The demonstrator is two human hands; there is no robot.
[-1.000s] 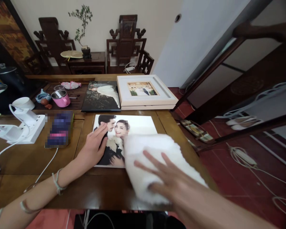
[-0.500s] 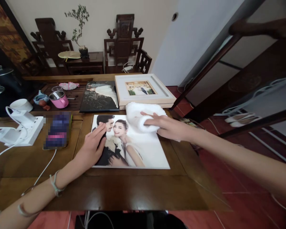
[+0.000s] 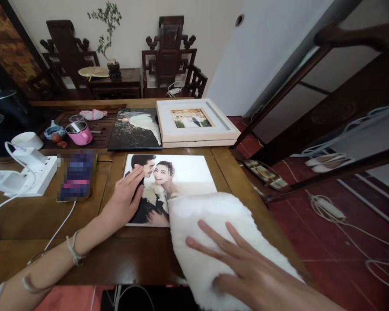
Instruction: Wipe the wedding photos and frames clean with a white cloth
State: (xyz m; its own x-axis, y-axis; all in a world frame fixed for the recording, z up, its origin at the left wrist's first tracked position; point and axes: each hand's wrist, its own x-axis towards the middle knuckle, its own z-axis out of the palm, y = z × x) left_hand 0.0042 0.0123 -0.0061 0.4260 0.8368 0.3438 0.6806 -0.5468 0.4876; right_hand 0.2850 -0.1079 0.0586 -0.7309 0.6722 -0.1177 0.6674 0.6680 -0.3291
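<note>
A large wedding photo print (image 3: 184, 172) lies flat on the wooden table (image 3: 45, 216). My left hand (image 3: 125, 203) rests flat on its left edge, fingers stretched out, pinning it down. My right hand (image 3: 246, 272) lies with spread fingers on a fluffy white cloth (image 3: 210, 220). The cloth covers the near right part of the print and hangs over the table's front edge.
Behind the print lie a dark photo panel (image 3: 136, 129) and a white framed picture (image 3: 194, 123). To the left are a phone (image 3: 78, 175), a white power strip (image 3: 35, 172) with cables, a pink cup (image 3: 79, 133) and a tea tray. Carved chairs stand at the wall; cables trail on the red floor.
My right hand drew the white cloth from the print's far right corner back toward me to the near right edge. The left hand stayed in place.
</note>
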